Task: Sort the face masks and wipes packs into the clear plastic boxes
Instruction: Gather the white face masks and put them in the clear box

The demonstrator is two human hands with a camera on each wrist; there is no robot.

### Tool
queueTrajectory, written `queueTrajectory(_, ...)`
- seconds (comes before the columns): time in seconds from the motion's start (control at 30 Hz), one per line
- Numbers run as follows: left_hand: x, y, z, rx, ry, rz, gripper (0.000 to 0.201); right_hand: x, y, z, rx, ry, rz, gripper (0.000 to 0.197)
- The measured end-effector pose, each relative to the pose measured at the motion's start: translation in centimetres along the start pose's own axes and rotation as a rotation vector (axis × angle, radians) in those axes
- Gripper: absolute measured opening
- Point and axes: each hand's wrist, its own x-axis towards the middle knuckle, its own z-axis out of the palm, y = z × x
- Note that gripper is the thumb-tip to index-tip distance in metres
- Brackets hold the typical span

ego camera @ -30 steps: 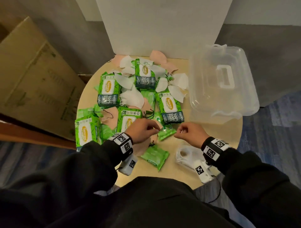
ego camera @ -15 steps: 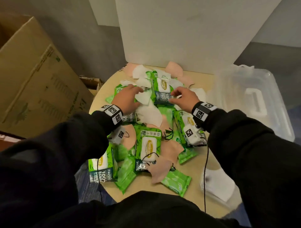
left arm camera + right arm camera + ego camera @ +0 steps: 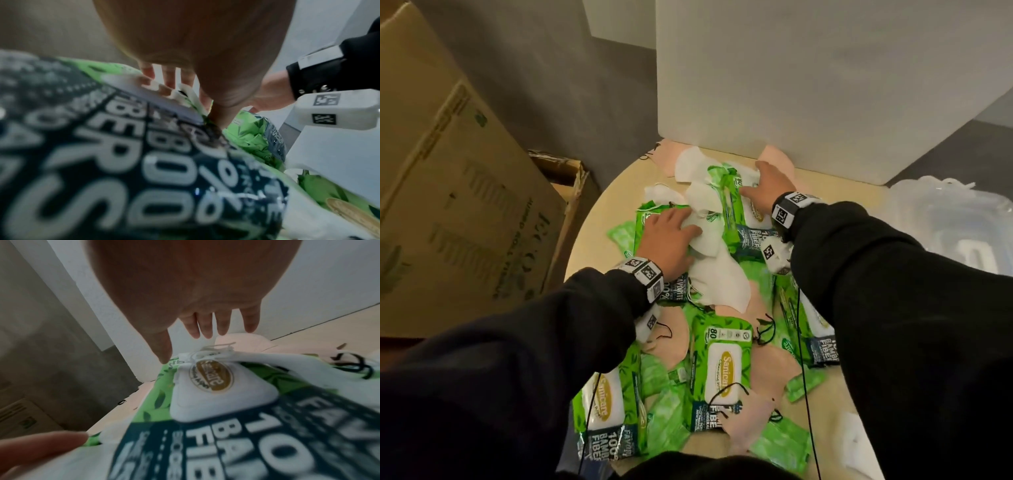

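Green wipes packs, white masks and pink masks lie in a heap on the round table (image 3: pixel 594 219). My left hand (image 3: pixel 678 229) lies flat on a white mask (image 3: pixel 709 240) that sits over a wipes pack (image 3: pixel 144 162); its fingers (image 3: pixel 168 78) are straight. My right hand (image 3: pixel 760 185) reaches to the far side of the heap, fingers (image 3: pixel 216 324) straight and spread over a tilted wipes pack (image 3: pixel 743 219), thumb at its left edge. Another wipes pack (image 3: pixel 722 363) lies flat in the middle. The clear plastic box (image 3: pixel 959 222) stands at the right, lid on.
A large cardboard box (image 3: pixel 448 205) stands left of the table. A white board (image 3: pixel 808 85) rises behind the heap. Small green packets (image 3: pixel 780 442) and a pink mask (image 3: pixel 774 370) lie near the front edge. Something white (image 3: pixel 859 442) sits at the front right.
Both hands left the small green packet near the front edge and reached forward to the far part of the heap. The right hand went further back in the last half second.
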Motion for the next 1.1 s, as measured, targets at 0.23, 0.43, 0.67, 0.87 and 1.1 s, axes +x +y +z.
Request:
queueTrajectory(0.23,-0.3,-0.2,2.0,-0.212,0.141,-0.025,0.018,0.6,-1.1,0.7,-0.045,0.051,-0.009,0.048)
queueTrajectory(0.43,-0.5,0.3,1.7,-0.195,0.167,-0.028,0.009,-4.6,-1.4,-0.6,0.325,0.249,-0.021,0.012)
queueTrajectory(0.67,-1.6,1.6,0.2,0.013,0.128,-0.024,0.045,-15.8,-0.7,-0.7,1.138,0.232,0.338,0.024)
queueTrajectory(0.87,-2.7,3.1,-1.6,0.006,0.09,0.073,0.028,-24.4,1.5,0.7,1.498,-0.005,0.507,0.034)
queueTrajectory(1.1,-7.3,5.0,-3.9,-0.344,0.309,0.131,0.035,-28.8,1.6,1.1,1.612,0.02,0.476,0.024)
